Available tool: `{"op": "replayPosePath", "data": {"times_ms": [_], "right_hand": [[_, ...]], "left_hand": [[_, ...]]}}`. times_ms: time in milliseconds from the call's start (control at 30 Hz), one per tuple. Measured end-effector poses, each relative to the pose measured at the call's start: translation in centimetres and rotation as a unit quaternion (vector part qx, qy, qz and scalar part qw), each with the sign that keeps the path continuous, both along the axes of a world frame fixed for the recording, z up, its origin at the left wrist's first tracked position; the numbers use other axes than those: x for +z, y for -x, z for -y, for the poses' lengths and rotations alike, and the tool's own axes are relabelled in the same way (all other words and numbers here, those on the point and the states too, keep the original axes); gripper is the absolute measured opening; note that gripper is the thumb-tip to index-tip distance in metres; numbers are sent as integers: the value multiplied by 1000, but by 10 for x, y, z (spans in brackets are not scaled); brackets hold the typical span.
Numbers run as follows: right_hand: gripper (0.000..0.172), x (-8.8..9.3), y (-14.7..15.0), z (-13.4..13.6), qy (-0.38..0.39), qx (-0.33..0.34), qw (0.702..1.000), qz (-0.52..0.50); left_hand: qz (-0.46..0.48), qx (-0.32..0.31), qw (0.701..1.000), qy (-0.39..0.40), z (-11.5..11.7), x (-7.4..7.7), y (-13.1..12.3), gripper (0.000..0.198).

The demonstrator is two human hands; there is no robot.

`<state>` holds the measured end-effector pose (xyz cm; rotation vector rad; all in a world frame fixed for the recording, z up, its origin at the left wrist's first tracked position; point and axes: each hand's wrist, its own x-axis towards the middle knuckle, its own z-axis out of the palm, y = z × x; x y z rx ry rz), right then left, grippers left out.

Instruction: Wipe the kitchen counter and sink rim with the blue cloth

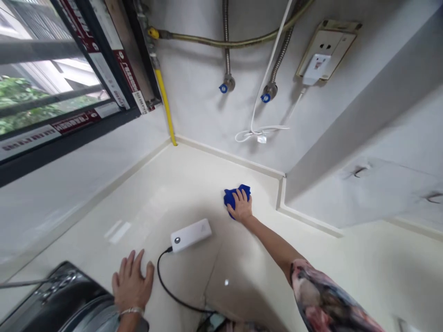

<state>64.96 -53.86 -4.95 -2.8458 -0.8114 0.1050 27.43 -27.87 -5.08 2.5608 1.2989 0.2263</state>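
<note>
A blue cloth (230, 199) lies bunched on the cream countertop (145, 193), toward the back corner. My right hand (242, 206) presses down on it with the fingers spread over the fabric, the arm stretched forward. Flat on the counter at the lower left rests my left hand (133, 281), its fingers apart and nothing in it. Between the hands sits a white power bank (191, 235) with a black cable (169, 290) plugged into its near end. The cable curves back toward my body.
A black gas stove (58, 295) occupies the lower left corner. A yellow hose (164, 101) meets the counter at the back. Blue-handled valves (226, 85), a socket with a white plug (315, 69) and a looped white cord (258, 133) are on the wall. Hooks (360, 171) stick to the right wall.
</note>
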Motion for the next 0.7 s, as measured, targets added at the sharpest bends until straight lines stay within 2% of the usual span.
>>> {"op": "replayPosePath", "data": {"times_ms": [200, 400, 533, 700], "right_hand": [[69, -6, -60, -55, -60, 28, 998, -4], [69, -11, -101, -94, -78, 24, 997, -2], [70, -11, -109, -106, -76, 9, 997, -4], [71, -8, -86, -96, -81, 12, 997, 2]], "left_hand": [[-9, -9, 1000, -12, -10, -15, 11, 76], [-20, -6, 1000, -9, -14, -19, 20, 72], [-29, -13, 999, -17, -15, -20, 23, 72], [-42, -5, 999, -24, -17, -23, 22, 67]]}}
